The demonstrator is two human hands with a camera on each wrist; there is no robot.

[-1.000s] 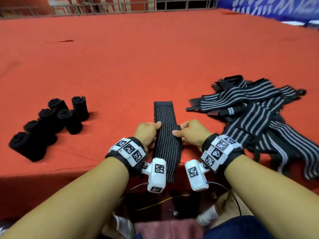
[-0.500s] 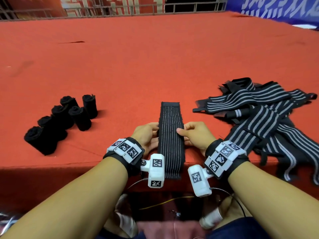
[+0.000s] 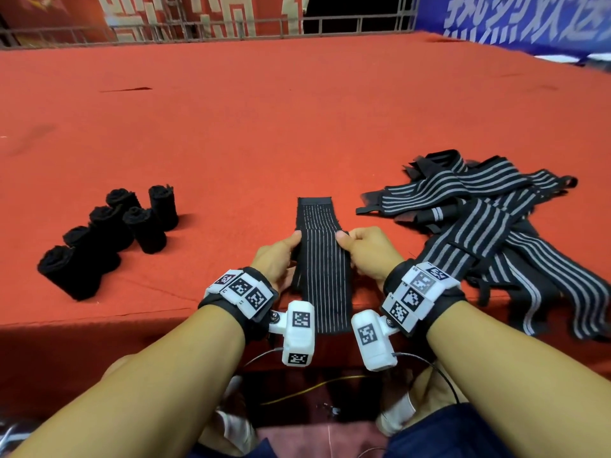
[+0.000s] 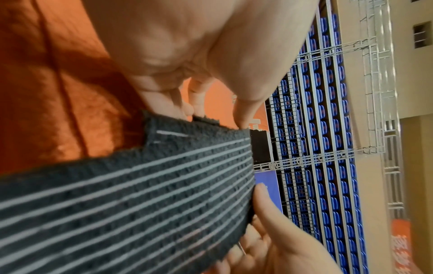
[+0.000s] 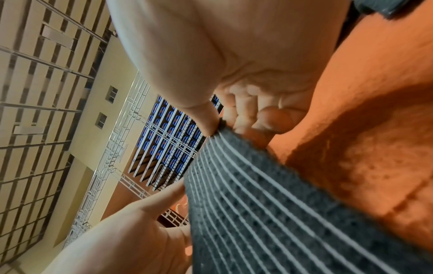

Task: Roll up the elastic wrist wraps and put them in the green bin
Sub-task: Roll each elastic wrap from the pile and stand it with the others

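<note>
Centre of the head view: one striped wrist wrap (image 3: pixel 322 259) lies lengthwise on the red table (image 3: pixel 264 127), near end overhanging the lower edge. The left hand (image 3: pixel 276 259) and right hand (image 3: pixel 367 251) pinch opposite edges, presumably squaring it for rolling. Finished rolls (image 3: pixel 109 233) stand mid-left; the unrolled pile (image 3: pixel 496 233) lies right. No green bin visible. The white banner lettering at the top is illegible.

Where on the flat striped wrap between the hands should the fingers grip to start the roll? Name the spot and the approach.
Grip the flat wrap by its two long edges, one hand from each side, as the left hand and right hand pinch it now. It lies straight, pointing away, its near end hanging over the red table edge. That free near end probably rolls most easily, working away from the body.
</note>
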